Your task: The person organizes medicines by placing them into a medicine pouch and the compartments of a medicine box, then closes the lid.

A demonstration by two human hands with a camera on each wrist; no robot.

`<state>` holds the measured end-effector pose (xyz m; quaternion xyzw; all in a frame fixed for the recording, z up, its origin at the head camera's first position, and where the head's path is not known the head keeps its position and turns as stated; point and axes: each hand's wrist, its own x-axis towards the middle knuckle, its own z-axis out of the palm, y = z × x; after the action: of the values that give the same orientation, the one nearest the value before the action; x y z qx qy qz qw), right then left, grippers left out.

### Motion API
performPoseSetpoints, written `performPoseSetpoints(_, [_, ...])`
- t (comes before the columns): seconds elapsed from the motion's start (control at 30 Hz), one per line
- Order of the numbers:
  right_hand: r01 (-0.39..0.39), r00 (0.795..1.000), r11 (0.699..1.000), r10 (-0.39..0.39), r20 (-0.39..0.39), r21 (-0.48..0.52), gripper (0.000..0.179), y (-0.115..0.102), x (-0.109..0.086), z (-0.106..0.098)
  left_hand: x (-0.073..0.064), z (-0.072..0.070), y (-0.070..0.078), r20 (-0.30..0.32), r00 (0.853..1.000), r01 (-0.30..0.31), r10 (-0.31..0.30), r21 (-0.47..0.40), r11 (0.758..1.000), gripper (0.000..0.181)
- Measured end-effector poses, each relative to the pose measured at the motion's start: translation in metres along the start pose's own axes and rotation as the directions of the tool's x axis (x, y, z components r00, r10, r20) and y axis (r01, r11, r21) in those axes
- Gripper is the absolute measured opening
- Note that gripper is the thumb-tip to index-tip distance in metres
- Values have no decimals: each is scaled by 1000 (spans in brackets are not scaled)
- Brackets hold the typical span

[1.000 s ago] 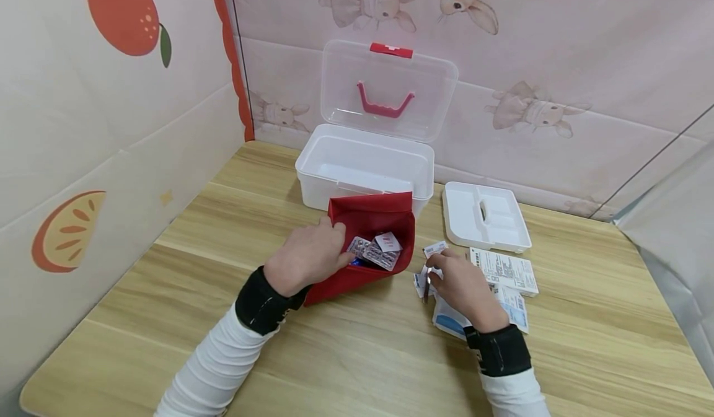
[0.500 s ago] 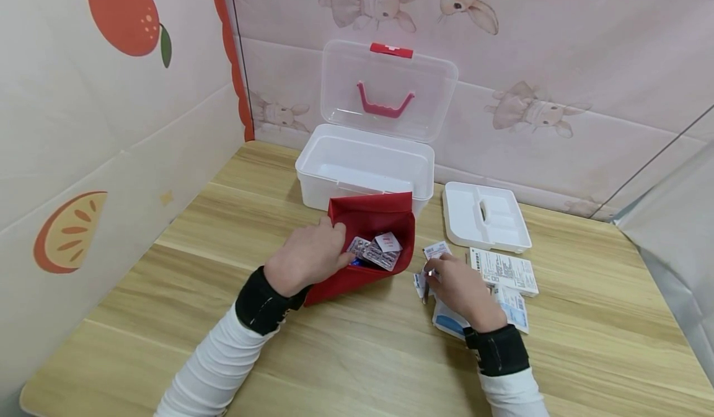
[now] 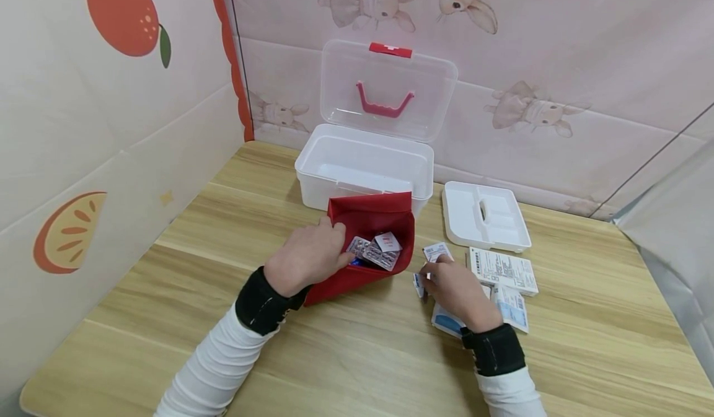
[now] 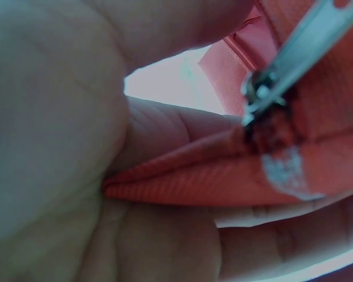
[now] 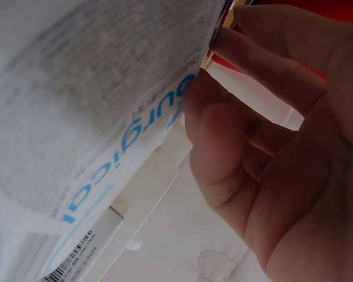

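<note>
My left hand (image 3: 307,256) grips the left edge of a red zip pouch (image 3: 351,284), which gapes open. In the left wrist view, its zipper pull (image 4: 300,53) hangs by the palm. Blister packs of pills (image 3: 382,257) and a small white packet (image 3: 388,242) lie inside. My right hand (image 3: 457,290) is low over small flat packets (image 3: 437,251) to the pouch's right, fingers curled. Its fingertips pinch a thin, dark-edged item (image 3: 424,297), mostly hidden, its kind unclear. Beside that hand is a white-and-blue packet (image 5: 123,141) lettered "surgical".
Behind the pouch stands a white plastic box (image 3: 362,163), its clear lid (image 3: 334,82) raised. A white divided tray (image 3: 463,219) lies to the right. A white printed carton (image 3: 504,271) and a blue-white packet (image 3: 511,308) lie past my right hand, on the wooden table (image 3: 346,361).
My right hand has shifted slightly left and its fingers have closed in more over the thin item, which now shows less. My left hand and the pouch have stayed still.
</note>
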<state>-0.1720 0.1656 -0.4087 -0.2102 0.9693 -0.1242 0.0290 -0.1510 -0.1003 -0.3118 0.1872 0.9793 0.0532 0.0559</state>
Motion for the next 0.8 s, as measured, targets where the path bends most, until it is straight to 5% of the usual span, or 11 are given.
performPoseSetpoints(0.8, [26, 999, 999, -24, -38, 38, 8, -1, 2, 0, 2, 0, 0, 16, 1000, 3, -2, -17, 1000, 45])
